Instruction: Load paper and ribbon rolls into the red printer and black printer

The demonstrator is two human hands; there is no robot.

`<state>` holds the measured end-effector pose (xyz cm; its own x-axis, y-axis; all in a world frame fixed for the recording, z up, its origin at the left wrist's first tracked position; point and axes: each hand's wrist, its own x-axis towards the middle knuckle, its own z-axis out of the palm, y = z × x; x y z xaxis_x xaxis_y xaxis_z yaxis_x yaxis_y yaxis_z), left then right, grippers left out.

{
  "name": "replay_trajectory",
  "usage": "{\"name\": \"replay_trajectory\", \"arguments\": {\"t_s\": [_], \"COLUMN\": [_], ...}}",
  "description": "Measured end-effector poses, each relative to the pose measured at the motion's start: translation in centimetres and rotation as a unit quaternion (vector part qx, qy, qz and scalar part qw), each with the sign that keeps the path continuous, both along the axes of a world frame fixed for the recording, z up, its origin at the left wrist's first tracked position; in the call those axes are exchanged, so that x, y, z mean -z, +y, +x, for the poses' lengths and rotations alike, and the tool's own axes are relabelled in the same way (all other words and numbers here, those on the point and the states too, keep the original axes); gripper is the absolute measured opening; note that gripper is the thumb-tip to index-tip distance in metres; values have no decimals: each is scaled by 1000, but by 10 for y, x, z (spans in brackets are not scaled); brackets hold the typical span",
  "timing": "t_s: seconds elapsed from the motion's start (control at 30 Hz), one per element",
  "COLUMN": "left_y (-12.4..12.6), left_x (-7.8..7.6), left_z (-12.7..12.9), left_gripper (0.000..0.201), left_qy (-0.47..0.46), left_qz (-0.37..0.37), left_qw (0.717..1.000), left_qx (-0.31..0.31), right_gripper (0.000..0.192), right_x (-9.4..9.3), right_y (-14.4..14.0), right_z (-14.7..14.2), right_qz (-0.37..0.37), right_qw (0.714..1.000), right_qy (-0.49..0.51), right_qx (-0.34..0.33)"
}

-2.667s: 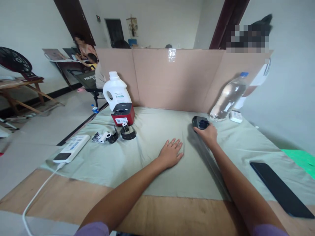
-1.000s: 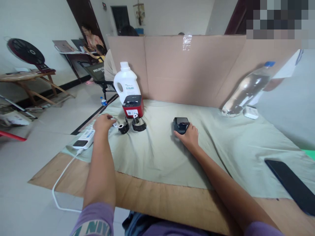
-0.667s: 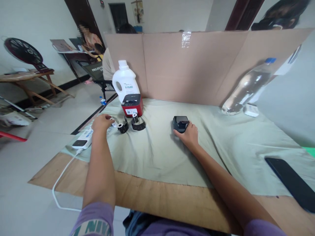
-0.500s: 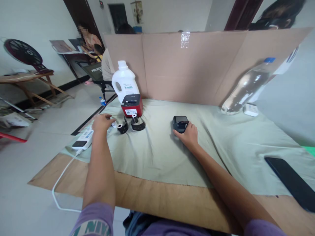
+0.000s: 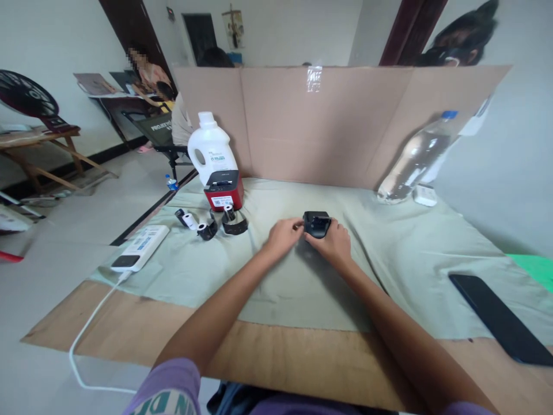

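Observation:
A small black boxy device point(image 5: 316, 226), looking like a portable receipt printer, stands on the green cloth in front of me. My right hand point(image 5: 334, 241) grips it from the right and the near side. At its left side is my left hand point(image 5: 285, 235), fingers bent and thumb and fingertips close together. Whatever those fingertips hold, if anything, is too small to make out. Further left lie several small paper rolls: a white one point(image 5: 189, 221), one with black wrapping point(image 5: 207, 231) and one on a curled black strip point(image 5: 234, 225).
Behind the rolls stand a red and black box point(image 5: 223, 191) and a white jug point(image 5: 211, 147). A power bank point(image 5: 140, 248) with a cable lies left, a phone point(image 5: 501, 320) right. A large clear bottle point(image 5: 417, 158) leans on the cardboard screen point(image 5: 319, 127). Other people sit beyond.
My left hand has moved right, from beside the paper rolls to the left side of the black printer. My right hand has stayed on the printer. The view has shifted slightly.

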<state>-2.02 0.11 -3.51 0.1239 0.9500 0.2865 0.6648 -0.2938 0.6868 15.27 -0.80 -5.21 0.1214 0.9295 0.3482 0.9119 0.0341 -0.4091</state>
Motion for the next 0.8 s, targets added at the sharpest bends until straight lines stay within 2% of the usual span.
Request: {"name": "replay_trajectory", "arguments": {"t_s": [0.1, 0.23, 0.47, 0.57, 0.8], "left_y": [-8, -10, -5, -6, -6], "left_x": [19, 26, 39, 41, 36], "left_z": [21, 15, 13, 14, 12], "left_gripper": [38, 43, 50, 53, 56], "left_qy": [11, 15, 78, 106, 217], "left_qz": [-16, -6, -13, -10, 14], "left_qw": [1000, 1000, 997, 994, 976], "left_qx": [20, 18, 9, 4, 25], "right_gripper": [93, 103, 112, 113, 115], "right_x": [3, 9, 21, 25, 32], "right_y": [-9, -13, -12, -11, -6], "right_z": [6, 6, 4, 4, 2], "right_qz": [-12, -28, -3, 3, 37], "right_qw": [1000, 999, 1000, 1000, 997], "right_qy": [-10, -19, 8, 27, 59], "right_qx": [8, 4, -5, -4, -17]}}
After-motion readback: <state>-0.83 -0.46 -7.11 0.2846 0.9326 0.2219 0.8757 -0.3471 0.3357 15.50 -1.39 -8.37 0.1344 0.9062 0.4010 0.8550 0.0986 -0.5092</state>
